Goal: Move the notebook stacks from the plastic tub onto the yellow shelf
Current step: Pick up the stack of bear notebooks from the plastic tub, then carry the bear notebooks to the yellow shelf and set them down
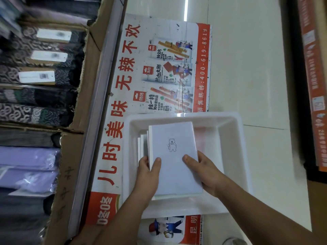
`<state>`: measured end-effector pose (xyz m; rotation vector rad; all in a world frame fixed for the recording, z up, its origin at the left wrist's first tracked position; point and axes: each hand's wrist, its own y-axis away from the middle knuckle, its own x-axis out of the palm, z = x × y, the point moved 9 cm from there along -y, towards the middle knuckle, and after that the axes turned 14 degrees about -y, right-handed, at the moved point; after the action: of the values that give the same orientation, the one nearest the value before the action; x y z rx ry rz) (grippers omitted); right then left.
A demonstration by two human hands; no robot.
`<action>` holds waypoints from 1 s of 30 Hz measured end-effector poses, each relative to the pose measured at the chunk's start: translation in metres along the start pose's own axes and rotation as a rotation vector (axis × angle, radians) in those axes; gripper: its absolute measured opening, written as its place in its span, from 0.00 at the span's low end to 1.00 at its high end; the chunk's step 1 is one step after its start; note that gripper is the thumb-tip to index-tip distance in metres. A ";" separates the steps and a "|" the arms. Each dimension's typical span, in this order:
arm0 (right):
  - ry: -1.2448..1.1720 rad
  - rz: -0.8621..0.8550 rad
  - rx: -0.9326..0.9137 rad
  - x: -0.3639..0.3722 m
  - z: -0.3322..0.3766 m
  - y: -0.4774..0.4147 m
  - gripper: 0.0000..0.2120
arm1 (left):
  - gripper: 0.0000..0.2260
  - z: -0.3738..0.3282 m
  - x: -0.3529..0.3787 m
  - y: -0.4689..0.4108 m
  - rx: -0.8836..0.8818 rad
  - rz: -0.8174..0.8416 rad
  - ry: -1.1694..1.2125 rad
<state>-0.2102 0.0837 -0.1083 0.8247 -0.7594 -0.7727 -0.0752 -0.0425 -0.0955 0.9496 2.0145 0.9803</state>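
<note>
A white plastic tub (230, 131) sits on a printed cardboard sheet on the floor. Over it I hold a stack of pale lilac notebooks (174, 138) with a small bear drawing on the top cover. My left hand (147, 175) grips the stack's near left edge, thumb on top. My right hand (203, 172) grips the near right corner, thumb on the cover. More white notebooks (142, 144) lie in the tub at the left, partly hidden under the held stack. No yellow shelf is in view.
A flattened snack carton (159, 68) with red Chinese lettering lies under the tub. At the left, cardboard boxes (77, 103) hold folded dark and purple fabrics. An orange-printed box (315, 85) stands at the right edge. Pale floor tiles (247, 59) lie between.
</note>
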 end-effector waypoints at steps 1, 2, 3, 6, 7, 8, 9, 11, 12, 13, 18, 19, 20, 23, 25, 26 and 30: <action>0.042 -0.005 -0.026 0.006 0.009 0.007 0.18 | 0.23 -0.007 0.000 0.008 0.001 0.010 0.002; 0.086 -0.011 -0.052 0.010 0.017 0.015 0.20 | 0.22 -0.014 -0.003 0.017 0.000 0.003 0.001; 0.130 -0.007 -0.075 0.016 0.027 0.024 0.22 | 0.21 -0.021 -0.007 0.027 0.005 -0.007 0.004; 0.206 0.032 -0.112 0.032 0.054 0.059 0.23 | 0.18 -0.050 -0.020 0.065 0.049 -0.002 0.012; 0.220 0.040 -0.125 0.038 0.065 0.072 0.22 | 0.17 -0.059 -0.024 0.079 0.068 0.006 0.019; 0.228 0.040 -0.141 0.043 0.076 0.087 0.21 | 0.16 -0.070 -0.028 0.094 0.089 0.014 0.026; 0.233 0.031 -0.160 0.048 0.089 0.102 0.20 | 0.16 -0.080 -0.033 0.107 0.108 0.018 0.034; 0.223 0.010 -0.191 0.058 0.115 0.133 0.17 | 0.19 -0.106 -0.043 0.137 0.162 0.020 0.048; 0.221 0.007 -0.201 0.065 0.128 0.149 0.17 | 0.20 -0.121 -0.049 0.153 0.187 0.013 0.054; 0.223 0.001 -0.214 0.072 0.143 0.167 0.17 | 0.20 -0.134 -0.056 0.171 0.200 0.005 0.055; 0.302 0.022 -0.307 0.116 0.211 0.277 0.18 | 0.24 -0.188 -0.096 0.277 0.259 -0.076 0.128; 0.316 0.030 -0.322 0.125 0.222 0.303 0.18 | 0.24 -0.196 -0.104 0.306 0.269 -0.088 0.155; 0.324 0.042 -0.339 0.135 0.232 0.330 0.17 | 0.23 -0.204 -0.113 0.336 0.284 -0.102 0.173; 0.331 0.103 -0.360 0.164 0.253 0.415 0.15 | 0.23 -0.218 -0.138 0.430 0.320 -0.174 0.207; 0.364 0.154 -0.359 0.182 0.261 0.470 0.13 | 0.20 -0.218 -0.154 0.492 0.302 -0.229 0.242; 0.394 0.171 -0.355 0.191 0.263 0.496 0.13 | 0.18 -0.216 -0.160 0.523 0.290 -0.259 0.266; 0.483 0.269 -0.336 0.227 0.268 0.597 0.15 | 0.13 -0.206 -0.180 0.641 0.305 -0.382 0.370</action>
<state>-0.1451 0.0759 0.5810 0.5558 -0.2860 -0.4163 0.0416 0.0255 0.5885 0.5198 2.5894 0.6834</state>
